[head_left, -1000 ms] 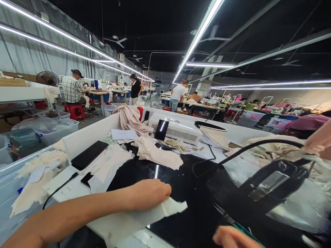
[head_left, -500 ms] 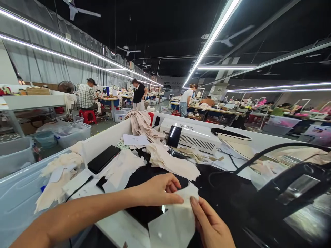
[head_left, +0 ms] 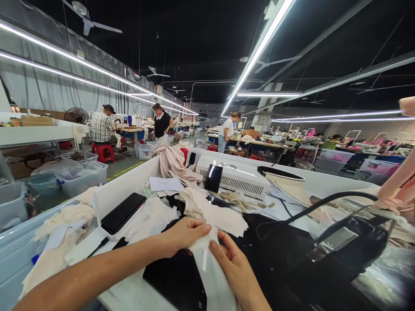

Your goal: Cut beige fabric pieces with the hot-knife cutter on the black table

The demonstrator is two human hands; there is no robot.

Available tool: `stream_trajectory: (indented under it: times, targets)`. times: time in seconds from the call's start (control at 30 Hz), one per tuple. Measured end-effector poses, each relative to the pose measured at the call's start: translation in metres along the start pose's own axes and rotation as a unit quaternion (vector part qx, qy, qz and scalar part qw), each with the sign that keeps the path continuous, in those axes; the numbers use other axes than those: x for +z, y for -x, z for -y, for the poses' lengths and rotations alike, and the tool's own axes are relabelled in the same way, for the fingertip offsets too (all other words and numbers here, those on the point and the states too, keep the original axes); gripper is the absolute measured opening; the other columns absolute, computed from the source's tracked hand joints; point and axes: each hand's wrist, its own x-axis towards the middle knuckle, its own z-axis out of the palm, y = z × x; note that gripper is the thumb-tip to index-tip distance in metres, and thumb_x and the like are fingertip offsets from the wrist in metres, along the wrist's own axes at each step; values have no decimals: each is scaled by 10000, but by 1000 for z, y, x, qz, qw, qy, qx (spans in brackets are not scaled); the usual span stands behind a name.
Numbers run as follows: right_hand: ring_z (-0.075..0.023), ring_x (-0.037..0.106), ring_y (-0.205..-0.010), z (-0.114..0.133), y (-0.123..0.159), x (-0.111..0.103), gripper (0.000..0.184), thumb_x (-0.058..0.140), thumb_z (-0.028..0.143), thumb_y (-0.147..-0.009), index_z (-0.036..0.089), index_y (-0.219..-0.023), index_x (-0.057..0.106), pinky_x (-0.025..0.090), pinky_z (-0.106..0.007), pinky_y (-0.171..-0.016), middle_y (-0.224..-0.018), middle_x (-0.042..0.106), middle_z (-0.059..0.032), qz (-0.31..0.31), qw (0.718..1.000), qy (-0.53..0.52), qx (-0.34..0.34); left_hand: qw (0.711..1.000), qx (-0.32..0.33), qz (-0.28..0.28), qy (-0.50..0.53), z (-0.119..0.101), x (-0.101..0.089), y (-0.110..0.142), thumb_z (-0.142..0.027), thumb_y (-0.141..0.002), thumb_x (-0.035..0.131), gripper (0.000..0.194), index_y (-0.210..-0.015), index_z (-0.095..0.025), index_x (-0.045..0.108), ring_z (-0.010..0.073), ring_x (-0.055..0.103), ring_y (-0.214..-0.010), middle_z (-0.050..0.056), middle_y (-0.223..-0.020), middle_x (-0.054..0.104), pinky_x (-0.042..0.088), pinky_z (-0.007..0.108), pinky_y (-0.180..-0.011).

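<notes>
My left hand and my right hand both pinch a white fabric piece over a glossy black work surface. The piece hangs folded lengthwise between my fingers, near the table's front edge. Cream fabric scraps lie just beyond my hands. A black iron with a metal plate and a black cord stands to the right of my right hand.
A black phone lies at the left on a white ledge. A white machine box, a second phone and beige cloth sit further back. Clear bins stand on the floor at left. Other people work at distant tables.
My hands have drawn together and folded the white piece narrower. One second ago only my left hand pressed it flat while my right hand was low at the frame's edge.
</notes>
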Motion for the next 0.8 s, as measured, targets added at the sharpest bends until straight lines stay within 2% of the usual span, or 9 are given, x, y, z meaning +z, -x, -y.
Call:
stream_trajectory:
  times: [0.07, 0.17, 0.23, 0.33, 0.43, 0.53, 0.63, 0.8]
  targets:
    - [-276, 741, -712, -3, -9, -2, 610, 768, 706, -763, 233, -1149, 753, 597, -363, -666, -816, 793, -35, 16, 1000, 2, 15, 1000, 10, -16, -17, -9, -8, -9, -734, -827, 715, 576, -792, -171, 601, 120, 455, -572, -35, -651, 503, 322, 231, -494]
    - [-343, 762, -946, -5, -27, -13, 575, 744, 719, -729, 227, -1024, 781, 605, -373, -726, -920, 812, -69, 17, 998, 56, -17, 997, 26, -50, -45, -25, -19, -32, -670, -878, 719, 526, -776, -165, 614, 128, 496, -575, -33, -635, 516, 376, 226, -489]
    - [-317, 755, -868, -6, -40, -24, 566, 699, 712, -751, 230, -1037, 778, 587, -356, -678, -848, 791, -53, -14, 995, 96, -33, 995, 32, -75, -64, -36, -25, -51, -633, -915, 709, 492, -811, -156, 649, 128, 516, -582, -30, -641, 535, 405, 216, -491]
    - [-228, 642, -601, -8, -56, -41, 570, 638, 669, -776, 221, -1109, 755, 493, -318, -554, -645, 681, 12, -96, 987, 126, -40, 989, 39, -110, -93, -49, -34, -80, -580, -957, 700, 434, -898, -150, 694, 126, 548, -614, -23, -677, 572, 450, 197, -504]
    - [-196, 560, -524, -5, -70, -55, 585, 625, 643, -759, 196, -1119, 735, 424, -307, -502, -588, 609, 35, -135, 982, 123, -46, 982, 37, -138, -123, -54, -43, -101, -541, -1009, 667, 401, -950, -147, 706, 125, 572, -637, -23, -702, 586, 485, 189, -520]
    - [-192, 552, -508, -1, -85, -68, 580, 637, 628, -756, 183, -1120, 709, 441, -316, -494, -598, 606, 38, -155, 979, 122, -50, 976, 20, -153, -155, -50, -49, -114, -471, -1055, 658, 340, -995, -137, 692, 119, 601, -655, -9, -792, 631, 523, 209, -555]
    - [-188, 562, -499, -1, -104, -80, 572, 641, 617, -738, 184, -1109, 681, 488, -340, -518, -673, 670, 16, -179, 973, 136, -52, 969, -7, -159, -190, -41, -55, -121, -410, -1074, 664, 282, -1052, -130, 680, 125, 640, -702, 15, -902, 668, 568, 248, -618]
    - [-199, 602, -504, -16, -136, -91, 553, 587, 600, -753, 190, -1113, 676, 521, -375, -610, -760, 721, -20, -200, 954, 213, -63, 955, -53, -157, -248, -19, -63, -127, -409, -1072, 669, 287, -1140, -131, 683, 170, 695, -825, 45, -1022, 698, 621, 317, -731]
